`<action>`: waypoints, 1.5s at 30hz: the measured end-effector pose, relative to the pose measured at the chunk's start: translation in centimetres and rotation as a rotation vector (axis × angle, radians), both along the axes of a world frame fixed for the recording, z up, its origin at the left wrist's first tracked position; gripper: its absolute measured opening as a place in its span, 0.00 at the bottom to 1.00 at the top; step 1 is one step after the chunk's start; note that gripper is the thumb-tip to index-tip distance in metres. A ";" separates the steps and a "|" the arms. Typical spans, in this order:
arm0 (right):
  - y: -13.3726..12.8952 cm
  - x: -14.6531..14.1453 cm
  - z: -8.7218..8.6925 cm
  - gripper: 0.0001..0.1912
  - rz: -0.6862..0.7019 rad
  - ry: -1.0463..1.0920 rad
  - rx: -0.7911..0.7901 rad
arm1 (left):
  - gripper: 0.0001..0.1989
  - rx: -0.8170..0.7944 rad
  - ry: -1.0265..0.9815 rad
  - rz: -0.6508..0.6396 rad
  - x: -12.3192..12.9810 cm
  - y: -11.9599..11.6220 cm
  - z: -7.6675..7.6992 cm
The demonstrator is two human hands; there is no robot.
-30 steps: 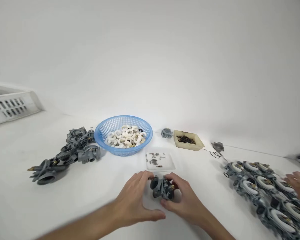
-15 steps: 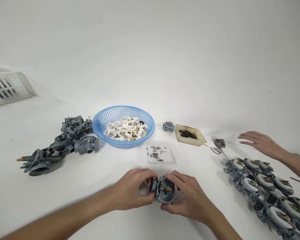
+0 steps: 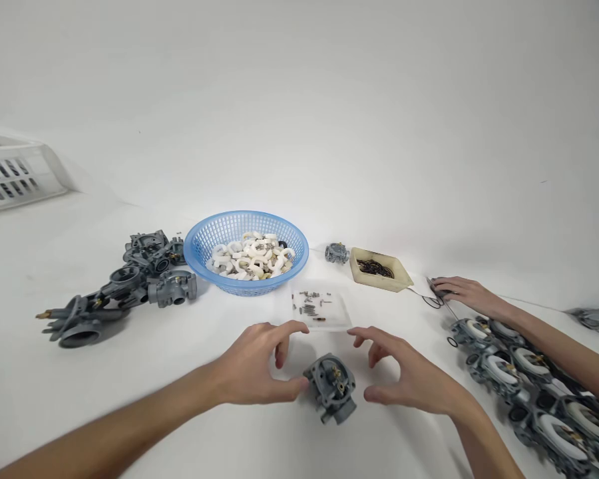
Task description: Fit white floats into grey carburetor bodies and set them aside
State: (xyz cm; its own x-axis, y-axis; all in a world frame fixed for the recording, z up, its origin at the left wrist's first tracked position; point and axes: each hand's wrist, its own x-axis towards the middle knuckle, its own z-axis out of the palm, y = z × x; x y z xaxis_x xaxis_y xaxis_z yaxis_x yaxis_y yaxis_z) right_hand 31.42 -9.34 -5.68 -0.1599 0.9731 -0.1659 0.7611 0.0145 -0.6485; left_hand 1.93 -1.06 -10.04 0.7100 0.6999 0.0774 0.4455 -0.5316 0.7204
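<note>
A grey carburetor body (image 3: pixel 331 386) with brass jets rests on the white table between my hands, its open bowl side facing up. My left hand (image 3: pixel 259 364) is open at its left; the thumb tip is at the body's edge, and I cannot tell whether it touches. On the other side my right hand (image 3: pixel 404 369) is open, apart from the body, fingers curved. Just beyond them lies a clear tray (image 3: pixel 337 313) of small springs, pins and other tiny metal parts. Behind it to the left stands a blue basket (image 3: pixel 247 287) holding white floats.
Loose carburetor bodies (image 3: pixel 124 286) lie at left, near a white crate (image 3: pixel 10 176). A cream tray (image 3: pixel 394 283) holds black rubber rings, beside another carburetor (image 3: pixel 336 252). At right, carburetors with white floats (image 3: pixel 502 366) stand in rows under a co-worker's arm; that co-worker's hand (image 3: pixel 464 293) covers a grey part.
Both my hands have let go of the carburetor body and spread apart. It now sits turned on the table. The co-worker's hand has moved left and down onto the grey part.
</note>
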 end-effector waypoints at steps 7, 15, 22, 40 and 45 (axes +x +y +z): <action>-0.5 -2.2 -0.2 0.43 0.094 0.027 -0.042 | 0.33 -0.034 0.000 -0.104 0.8 -0.1 -0.6; -0.3 -3.4 -0.9 0.44 0.112 0.000 0.034 | 0.38 -0.117 -0.024 -0.078 0.8 -0.4 -1.2; 0.5 -0.2 -1.2 0.26 -0.050 0.102 0.132 | 0.14 -0.274 -0.118 -0.044 0.9 -0.2 0.1; -0.2 -0.7 -0.5 0.49 0.156 0.174 -0.172 | 0.11 -0.285 -0.101 0.004 1.3 0.0 0.3; -0.3 -1.6 -0.9 0.52 0.136 0.186 -0.139 | 0.16 -0.286 -0.124 -0.010 1.4 0.0 0.1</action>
State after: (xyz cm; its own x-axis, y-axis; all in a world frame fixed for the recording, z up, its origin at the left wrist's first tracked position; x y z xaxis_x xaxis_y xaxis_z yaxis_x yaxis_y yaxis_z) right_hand 29.82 -9.64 -6.61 -0.3275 0.9106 -0.2522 0.6262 0.0093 -0.7796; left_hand 3.33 -1.03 -9.95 0.7144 0.6989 -0.0349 0.3404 -0.3034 0.8900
